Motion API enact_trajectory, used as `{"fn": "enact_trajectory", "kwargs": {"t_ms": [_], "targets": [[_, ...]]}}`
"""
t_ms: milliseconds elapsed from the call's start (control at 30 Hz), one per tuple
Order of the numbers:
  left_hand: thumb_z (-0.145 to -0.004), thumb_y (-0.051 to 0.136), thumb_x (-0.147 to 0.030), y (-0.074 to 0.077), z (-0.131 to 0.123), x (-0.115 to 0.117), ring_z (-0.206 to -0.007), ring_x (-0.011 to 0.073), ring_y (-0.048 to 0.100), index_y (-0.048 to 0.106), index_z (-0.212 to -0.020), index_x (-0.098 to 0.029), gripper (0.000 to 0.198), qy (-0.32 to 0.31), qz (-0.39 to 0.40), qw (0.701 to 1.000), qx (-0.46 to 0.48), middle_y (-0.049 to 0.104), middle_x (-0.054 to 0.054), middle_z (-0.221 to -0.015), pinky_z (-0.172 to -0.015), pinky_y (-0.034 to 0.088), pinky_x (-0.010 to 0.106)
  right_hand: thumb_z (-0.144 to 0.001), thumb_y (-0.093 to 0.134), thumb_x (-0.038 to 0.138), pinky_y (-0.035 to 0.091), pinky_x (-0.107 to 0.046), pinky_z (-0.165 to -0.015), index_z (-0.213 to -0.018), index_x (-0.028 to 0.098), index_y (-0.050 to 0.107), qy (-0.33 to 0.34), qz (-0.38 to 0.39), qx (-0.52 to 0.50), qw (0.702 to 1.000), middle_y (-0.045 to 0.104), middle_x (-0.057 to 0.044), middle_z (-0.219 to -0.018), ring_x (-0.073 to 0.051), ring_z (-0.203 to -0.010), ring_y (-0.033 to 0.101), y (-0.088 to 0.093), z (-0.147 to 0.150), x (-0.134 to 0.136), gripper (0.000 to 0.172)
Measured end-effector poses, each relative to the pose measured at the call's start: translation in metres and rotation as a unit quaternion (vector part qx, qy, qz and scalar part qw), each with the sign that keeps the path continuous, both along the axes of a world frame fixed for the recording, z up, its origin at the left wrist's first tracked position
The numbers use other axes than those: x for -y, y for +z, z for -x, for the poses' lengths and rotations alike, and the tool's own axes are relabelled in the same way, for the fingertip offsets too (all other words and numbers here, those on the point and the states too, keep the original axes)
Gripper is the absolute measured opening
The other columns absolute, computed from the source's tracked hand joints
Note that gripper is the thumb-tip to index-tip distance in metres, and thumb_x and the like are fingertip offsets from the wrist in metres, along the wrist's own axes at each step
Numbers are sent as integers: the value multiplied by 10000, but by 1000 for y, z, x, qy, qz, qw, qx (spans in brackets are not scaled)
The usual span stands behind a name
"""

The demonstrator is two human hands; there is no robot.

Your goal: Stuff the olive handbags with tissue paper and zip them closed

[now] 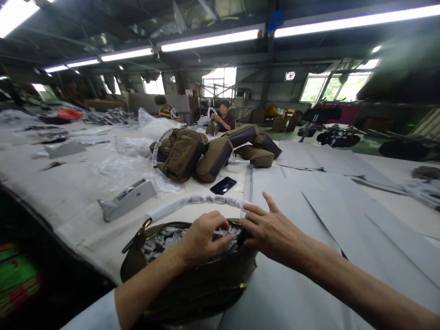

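Note:
An olive-green bag point(195, 293) stands unzipped in front of me, stuffed with crumpled grey-white paper point(165, 240). Its handle point(195, 200), wrapped in white material, arches behind the opening. My left hand point(202, 236) is over the opening, fingers bent and thumb apart, with stuffing visible between them. Some of its fingertips are hidden, and I see nothing held. At the bag's right end, my right hand point(271, 229) has its fingers spread, touching the rim near the handle's end. A dark strap end with a gold-coloured fitting point(147, 223) sits at the left corner.
A grey tape dispenser point(129, 199) and a black phone point(223, 185) lie beyond the bag. Several olive bags point(184, 156) are piled farther back. Large grey sheets point(343, 201) cover the table's right side. Clear plastic point(120, 169) lies left; two people point(225, 121) sit across the table.

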State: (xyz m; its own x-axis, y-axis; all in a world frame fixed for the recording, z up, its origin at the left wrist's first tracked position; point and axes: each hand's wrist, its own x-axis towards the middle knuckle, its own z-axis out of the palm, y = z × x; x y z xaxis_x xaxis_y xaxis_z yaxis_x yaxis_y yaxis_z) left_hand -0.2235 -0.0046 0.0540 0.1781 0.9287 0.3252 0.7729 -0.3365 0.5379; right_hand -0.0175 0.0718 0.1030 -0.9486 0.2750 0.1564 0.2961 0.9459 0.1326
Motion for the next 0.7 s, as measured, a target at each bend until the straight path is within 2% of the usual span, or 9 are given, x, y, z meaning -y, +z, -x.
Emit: {"fn": "enact_trajectory", "kwargs": {"t_ms": [100,200,267,333,433,500,567,700], "targets": [[-756,652,-389,0,-23,-2,-713,160,533,613,-780,-155,239,-62,39,996,-47,602,24,-764,-647,375,257,-736,717,378,90,-659,-1041,-1007,169,611,-31,6,101,994,637,-76,-991,-276,-1090,505,11,7,-7,358],[-748,669,-346,-4,-31,-2,-729,176,552,631,-782,-159,194,-88,69,990,-82,628,31,-782,-646,367,262,-723,715,387,269,-587,-989,-910,169,650,-61,33,176,982,625,-84,-973,-276,-1006,533,21,17,-8,294],[-770,620,-236,-7,-33,1,-728,170,556,620,-766,-162,74,-76,75,991,-76,632,26,-779,-647,364,258,-711,715,347,375,-484,-904,-899,175,640,-57,82,207,973,627,-74,-950,-262,-970,545,26,20,-9,265],[-793,526,-150,-8,-34,4,-682,142,546,587,-728,-162,90,-38,80,996,-30,612,10,-721,-625,358,243,-692,712,293,406,-399,-835,-892,183,613,-38,135,221,965,633,-47,-882,-231,-893,564,27,20,-11,249],[-833,447,-173,-9,-38,12,-653,124,536,554,-750,-171,135,19,99,992,70,593,-8,-691,-608,354,231,-671,694,250,406,-336,-769,-823,178,568,-22,181,204,962,616,-23,-804,-202,-803,562,22,15,-16,211],[-810,520,-257,-9,-42,15,-712,149,540,565,-808,-177,92,36,98,991,89,607,1,-755,-644,357,250,-693,659,223,401,-306,-730,-823,172,551,-23,202,161,966,600,-27,-816,-189,-796,546,15,11,-18,176],[-758,602,-288,-10,-47,15,-771,171,536,584,-843,-182,137,53,88,990,96,612,11,-818,-691,353,271,-723,627,202,396,-284,-710,-852,167,546,-31,230,113,966,583,-28,-831,-170,-784,529,8,6,-21,156],[-790,589,-226,-16,-51,11,-766,134,525,596,-786,-192,35,62,82,977,189,606,-24,-789,-705,334,246,-764,620,212,395,-273,-719,-893,169,552,-31,272,59,960,581,-27,-864,-153,-785,521,0,2,-26,152]]}}
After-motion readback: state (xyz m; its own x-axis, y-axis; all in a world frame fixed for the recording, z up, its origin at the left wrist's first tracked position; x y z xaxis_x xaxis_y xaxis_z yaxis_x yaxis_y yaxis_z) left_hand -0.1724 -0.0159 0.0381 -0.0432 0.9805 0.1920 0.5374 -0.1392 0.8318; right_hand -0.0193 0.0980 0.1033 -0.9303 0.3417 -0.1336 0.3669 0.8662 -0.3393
